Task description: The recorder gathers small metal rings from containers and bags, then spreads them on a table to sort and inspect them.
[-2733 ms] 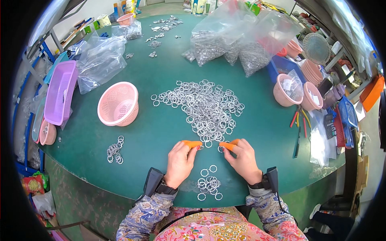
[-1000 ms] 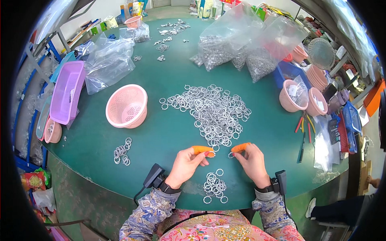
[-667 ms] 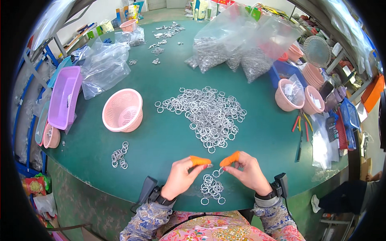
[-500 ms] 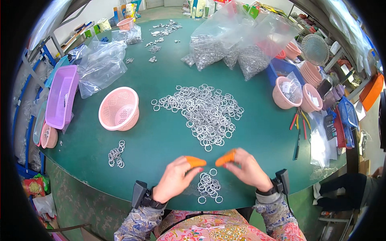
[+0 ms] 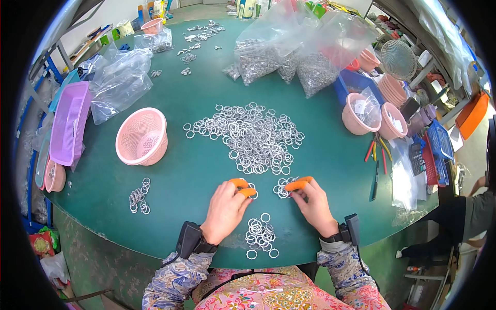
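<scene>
A large pile of silvery, notched metal rings (image 5: pixel 253 135) lies in the middle of the green table. Just below its near edge, my left hand (image 5: pixel 225 207) pinches a single ring (image 5: pixel 252 191) between fingertips covered by orange finger cots. To the right, the bent fingers of my right hand (image 5: pixel 313 205), also in orange cots, close on a small cluster of rings (image 5: pixel 280 189); how many they grip is hidden. Between my forearms, near the table edge, rests another small heap of rings (image 5: pixel 260 233). A third small group (image 5: pixel 139 197) sits farther left.
A pink basket (image 5: pixel 126 138) with some rings inside stands left, beside a purple basket (image 5: pixel 70 124). Clear bags full of small metal parts (image 5: pixel 315 67) occupy the back. Pliers (image 5: pixel 381 152), a pen (image 5: pixel 374 181), pink bowls and a calculator (image 5: pixel 416 158) line the right side.
Both hands have moved forward from the near heap to the big pile's front edge, and their fingers have closed on rings. A small cluster has come away under my right hand.
</scene>
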`<state>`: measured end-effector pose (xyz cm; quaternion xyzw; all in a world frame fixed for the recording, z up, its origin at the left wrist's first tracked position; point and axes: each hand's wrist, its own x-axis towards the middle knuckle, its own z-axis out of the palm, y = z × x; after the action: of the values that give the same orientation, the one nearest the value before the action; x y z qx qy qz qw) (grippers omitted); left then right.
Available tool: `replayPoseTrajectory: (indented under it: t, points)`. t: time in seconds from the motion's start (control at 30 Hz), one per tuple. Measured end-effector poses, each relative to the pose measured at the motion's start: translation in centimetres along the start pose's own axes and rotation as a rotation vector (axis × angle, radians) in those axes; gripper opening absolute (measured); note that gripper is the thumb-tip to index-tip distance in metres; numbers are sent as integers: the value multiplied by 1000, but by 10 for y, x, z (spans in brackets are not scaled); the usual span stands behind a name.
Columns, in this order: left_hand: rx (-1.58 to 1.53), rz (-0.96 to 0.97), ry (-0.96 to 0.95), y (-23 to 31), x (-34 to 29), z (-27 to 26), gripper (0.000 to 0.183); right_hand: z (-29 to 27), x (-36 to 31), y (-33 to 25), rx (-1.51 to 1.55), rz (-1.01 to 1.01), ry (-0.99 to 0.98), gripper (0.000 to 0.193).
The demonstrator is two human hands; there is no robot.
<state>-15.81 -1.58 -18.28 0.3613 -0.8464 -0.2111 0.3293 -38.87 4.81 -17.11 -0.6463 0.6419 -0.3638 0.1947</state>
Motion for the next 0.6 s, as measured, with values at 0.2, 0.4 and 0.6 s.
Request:
replayPoseTrajectory:
  t: [0.2,0.4,0.6]
  points:
    - [7,23,42,0,2,0,17,-12,4,10,43,117,77,21]
    - [6,10,94,-1,5,2,18,1,26,-6,-273,-167,99,25]
    - [-100,3,165,-1,7,-4,14,14,34,-11,-366,-141,73,24]
